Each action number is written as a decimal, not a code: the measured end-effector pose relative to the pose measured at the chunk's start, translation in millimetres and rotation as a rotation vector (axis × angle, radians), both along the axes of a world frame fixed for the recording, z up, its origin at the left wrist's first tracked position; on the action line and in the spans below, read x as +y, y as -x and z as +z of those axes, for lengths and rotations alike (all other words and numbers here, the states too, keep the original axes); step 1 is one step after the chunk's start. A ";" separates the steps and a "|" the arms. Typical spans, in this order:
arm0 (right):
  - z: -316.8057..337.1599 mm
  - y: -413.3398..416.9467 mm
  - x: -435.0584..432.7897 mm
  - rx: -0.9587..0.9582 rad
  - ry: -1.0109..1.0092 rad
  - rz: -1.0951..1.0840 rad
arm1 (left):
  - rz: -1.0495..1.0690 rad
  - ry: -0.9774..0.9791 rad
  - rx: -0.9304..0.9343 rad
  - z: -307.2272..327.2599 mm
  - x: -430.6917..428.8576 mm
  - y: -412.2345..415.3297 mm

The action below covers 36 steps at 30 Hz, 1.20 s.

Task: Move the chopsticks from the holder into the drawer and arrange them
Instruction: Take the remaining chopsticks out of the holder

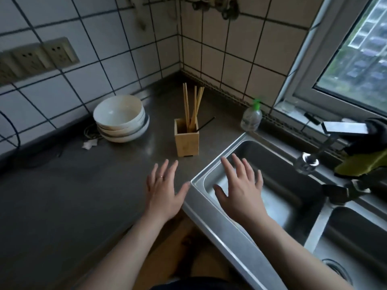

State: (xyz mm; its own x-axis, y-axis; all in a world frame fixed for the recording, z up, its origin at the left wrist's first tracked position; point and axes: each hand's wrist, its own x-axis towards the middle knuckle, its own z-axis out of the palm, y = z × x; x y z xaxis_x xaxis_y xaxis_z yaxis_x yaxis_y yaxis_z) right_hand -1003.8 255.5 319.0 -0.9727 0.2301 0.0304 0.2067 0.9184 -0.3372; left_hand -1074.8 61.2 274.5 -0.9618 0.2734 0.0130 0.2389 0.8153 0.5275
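Chopsticks (186, 101): frame centre, above both hands. Stacked bowls (121, 120) mid-left on countertop (62, 195). Left hand (163, 193), lower centre: fingers straight, spread, holding nothing. Wooden holder (187, 141) keeps sticks approx. vertical, long axis up-down, tops fanned slightly. Est. light, stiff, smooth, so pinch the bundle at exposed upper shafts. Right hand (240, 189) over sink (205, 212) corner: fingers spread, empty. Drawer not in view.

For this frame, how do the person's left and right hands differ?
The left hand wears a ring; the right hand shows none. The left hand is over the grey countertop, while the right hand is over the sink basin. Both are open, palm down with fingers spread, hold nothing, and are short of the chopstick holder.
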 end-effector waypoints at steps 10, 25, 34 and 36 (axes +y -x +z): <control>-0.9 111.5 -7.0 0.080 0.192 -0.050 | 0.021 -0.286 -0.161 6.6 20.4 147.1; 0.2 235.8 -18.7 0.053 0.701 -0.409 | -0.208 -0.518 -0.540 19.9 66.2 288.2; 7.4 298.2 -32.7 0.313 1.021 -0.581 | -0.261 -0.678 -0.655 17.3 74.5 310.4; 6.2 304.5 -35.9 0.313 1.006 -0.586 | -0.287 -0.689 -0.653 14.7 72.8 310.6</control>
State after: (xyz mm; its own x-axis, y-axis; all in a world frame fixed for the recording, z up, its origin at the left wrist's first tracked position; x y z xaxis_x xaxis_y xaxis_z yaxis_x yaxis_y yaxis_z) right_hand -1308.3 219.6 325.2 -0.6954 0.6903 -0.1999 0.2856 0.0101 -0.9583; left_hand -1385.4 134.0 289.2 -0.7352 0.6290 -0.2527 -0.1277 0.2376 0.9629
